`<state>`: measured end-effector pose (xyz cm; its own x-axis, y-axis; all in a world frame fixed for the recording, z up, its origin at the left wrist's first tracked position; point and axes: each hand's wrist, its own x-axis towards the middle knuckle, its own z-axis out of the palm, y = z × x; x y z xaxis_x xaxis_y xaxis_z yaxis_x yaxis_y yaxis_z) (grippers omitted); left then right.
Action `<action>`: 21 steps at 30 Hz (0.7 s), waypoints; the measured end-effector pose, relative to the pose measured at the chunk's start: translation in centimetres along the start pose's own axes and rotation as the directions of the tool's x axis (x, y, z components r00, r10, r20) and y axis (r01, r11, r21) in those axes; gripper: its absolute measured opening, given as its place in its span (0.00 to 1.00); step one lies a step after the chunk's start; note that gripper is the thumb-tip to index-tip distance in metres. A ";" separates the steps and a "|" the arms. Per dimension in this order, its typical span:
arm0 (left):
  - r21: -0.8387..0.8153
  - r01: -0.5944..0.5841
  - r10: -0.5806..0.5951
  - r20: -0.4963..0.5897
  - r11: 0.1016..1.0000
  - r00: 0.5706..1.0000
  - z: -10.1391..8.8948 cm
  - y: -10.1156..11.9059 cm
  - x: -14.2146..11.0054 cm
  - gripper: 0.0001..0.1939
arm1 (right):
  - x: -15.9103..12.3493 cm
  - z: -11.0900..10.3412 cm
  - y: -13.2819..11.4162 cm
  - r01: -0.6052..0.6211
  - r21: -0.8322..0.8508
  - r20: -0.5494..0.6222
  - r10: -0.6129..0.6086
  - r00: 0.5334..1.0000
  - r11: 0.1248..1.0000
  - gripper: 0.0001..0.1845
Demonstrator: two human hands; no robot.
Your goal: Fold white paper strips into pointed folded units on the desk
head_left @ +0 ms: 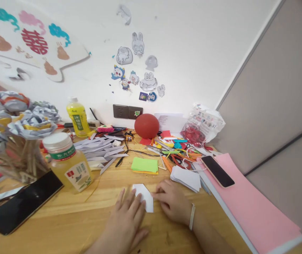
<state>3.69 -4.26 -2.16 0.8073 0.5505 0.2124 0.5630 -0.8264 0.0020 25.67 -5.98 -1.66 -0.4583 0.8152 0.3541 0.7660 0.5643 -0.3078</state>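
Note:
A small piece of white paper [146,198] with a folded, slanted corner lies on the wooden table. My left hand [128,215] rests flat over its left part, fingers stretched out and pressing it down. At the paper's right edge is my right hand [173,201], its fingers curled and the index fingertip touching the edge; the thumb is partly hidden. A stack of white paper slips [186,177] lies just beyond the right hand. Farther back sits a pad of green paper slips [144,164] with orange ones beneath.
At left stand a juice bottle [68,162], a yellow bottle [77,118] and paper flowers [31,123], near a black tablet [23,203]. Folded paper strips [100,148], a red balloon [147,126] and scissors lie behind. A phone [218,171] rests on pink paper [254,201] at right.

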 end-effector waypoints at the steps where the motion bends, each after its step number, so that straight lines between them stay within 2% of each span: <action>1: 0.005 0.007 -0.006 -0.028 1.000 1.000 0.1 -0.2 0.0 0.24 | 0.0 -0.1 -0.5 0.032 -0.024 0.013 -0.032 0.999 0.999 0.18; 4: 0.010 0.027 -0.026 -0.083 1.000 0.996 0.5 -0.7 -0.1 0.20 | 0.1 -0.2 -1.7 0.088 -0.023 0.029 -0.087 0.996 0.996 0.15; 6: -0.006 0.000 -0.001 -0.099 1.000 0.995 0.9 -1.1 0.0 0.18 | 0.2 -0.1 -2.0 0.098 0.009 0.006 -0.098 0.995 0.995 0.16; 10: -0.089 -0.145 0.135 -0.102 0.985 0.986 1.1 -2.2 0.2 0.17 | 0.4 0.4 -1.4 0.011 0.033 -0.090 -0.008 0.996 0.999 0.23; 12: -0.133 -0.226 0.214 -0.101 0.965 0.972 0.7 -3.0 0.3 0.16 | 0.6 0.5 -1.0 -0.024 0.020 -0.079 0.026 0.997 1.000 0.25; 14: -0.155 -0.270 0.254 -0.115 0.950 0.960 0.2 -3.7 0.3 0.16 | 0.6 0.6 -0.6 -0.005 0.004 -0.049 0.005 0.999 1.000 0.23; 18: -0.097 -0.253 0.236 -0.156 0.963 0.959 -0.3 -4.7 0.3 0.18 | 0.6 0.8 -0.5 0.035 -0.024 -0.072 -0.037 0.997 0.999 0.17; 21: -0.030 -0.247 0.238 -0.168 0.969 0.957 -0.1 -5.0 0.2 0.16 | 0.6 0.9 -0.7 0.049 -0.027 -0.092 -0.051 0.994 0.998 0.15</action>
<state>1.02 -0.04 -2.06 0.8769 0.3097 0.3677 0.3407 -0.9399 -0.0207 24.46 -5.75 -1.98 -0.4535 0.7696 0.4495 0.7545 0.5999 -0.2660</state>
